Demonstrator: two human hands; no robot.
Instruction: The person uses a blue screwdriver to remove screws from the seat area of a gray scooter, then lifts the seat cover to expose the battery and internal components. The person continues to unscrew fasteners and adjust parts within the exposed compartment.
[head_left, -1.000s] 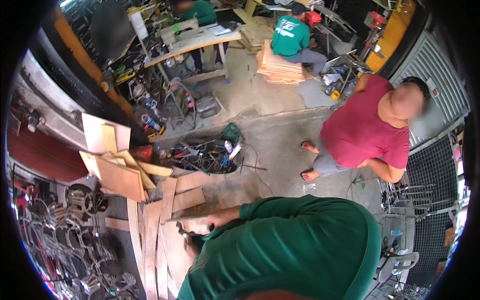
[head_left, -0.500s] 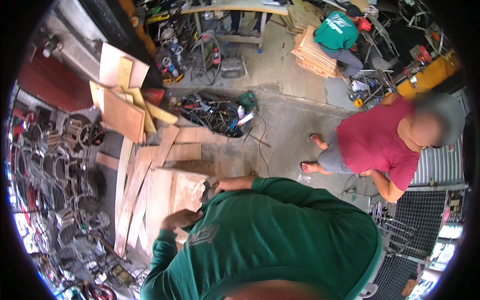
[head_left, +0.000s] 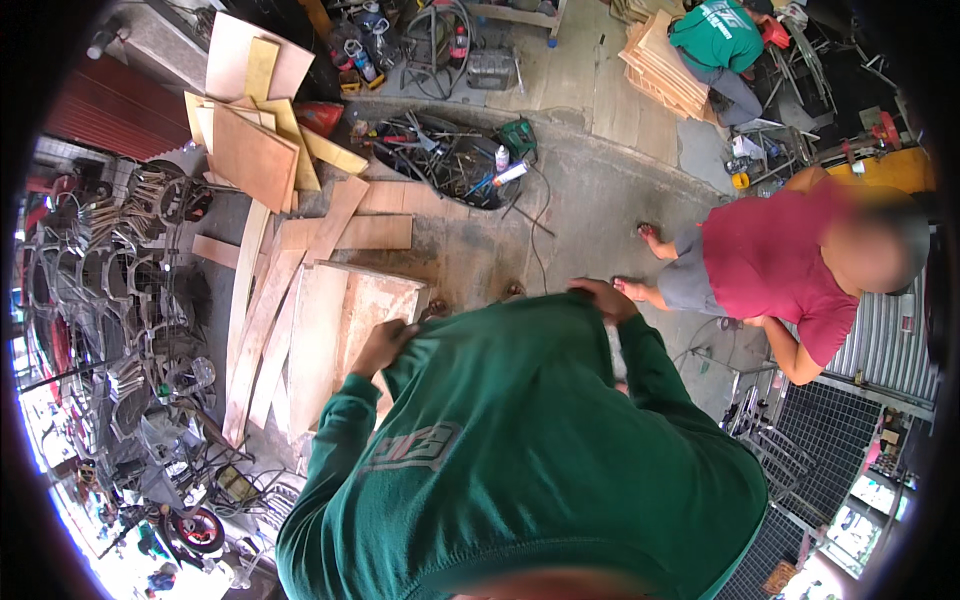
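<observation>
I wear a green long-sleeved shirt (head_left: pixel 520 420) with a pale print on the chest, and its lower front is stretched forward between my two hands. My left hand (head_left: pixel 384 347) is closed on one side of the hem, above the pale boards. At the other side of the hem, my right hand (head_left: pixel 606 299) grips the cloth, fingers curled over its edge. Just beyond the shirt, a flat wooden box or panel (head_left: pixel 385 300) with a worn, blotchy surface lies partly under the cloth. My feet barely show past the hem.
Long planks (head_left: pixel 270 310) lie at the left, with plywood pieces (head_left: pixel 255 150) stacked behind. A black tub of tools (head_left: pixel 450 165) stands ahead, a cable trailing from it. A person in a red shirt (head_left: pixel 765 260) stands at right; another in green (head_left: pixel 715 40) crouches beside stacked boards (head_left: pixel 670 70).
My right hand has moved right and forward, spreading the shirt hem wide. My left hand has risen slightly, still on the cloth. The whole view has shifted, with the far bench nearly out of sight.
</observation>
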